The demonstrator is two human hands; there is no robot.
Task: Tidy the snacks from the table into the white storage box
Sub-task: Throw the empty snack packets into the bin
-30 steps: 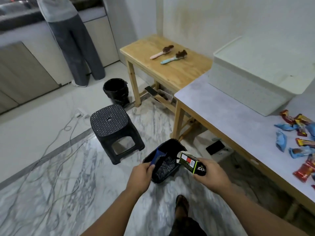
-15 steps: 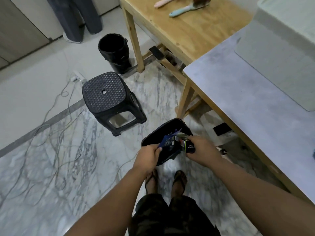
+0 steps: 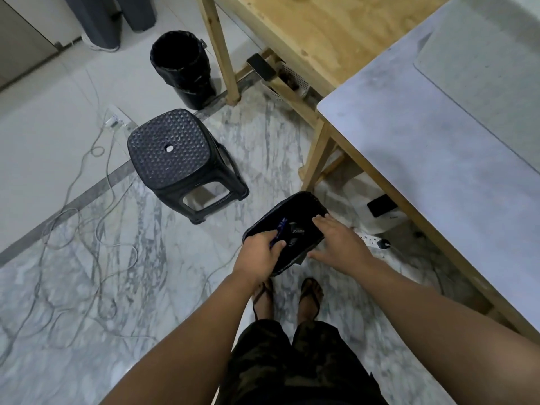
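Black plastic is what the left hand [image 3: 261, 256] grips: a shallow black tray [image 3: 287, 229] held out over the floor, the thumb curled over its near rim and pinching a strip of blue wrapper [image 3: 279, 231] against it. A second ago the right hand [image 3: 339, 244] carried a small dark box [image 3: 298, 231] with white lettering toward that tray; now the box lies inside it and the right hand has let go. Its fingers are straight and spread, holding nothing, the fingertips over the tray's far right edge and the thumb reaching under the near corner; whether they actually touch the rim cannot be told.

For the task this looks like a side errand, since the item went into a hand-held tray and not into the white storage box [image 3: 485, 68], which sits up and to the right of the right hand on the grey table [image 3: 409, 135], well apart from both hands. No snacks show in this view.

Beyond the left hand, further out on the marble floor, stand a black stool [image 3: 175, 153] and, past it, a black bin [image 3: 184, 68]. Loose cables [image 3: 87, 223] trail across the floor to the left.
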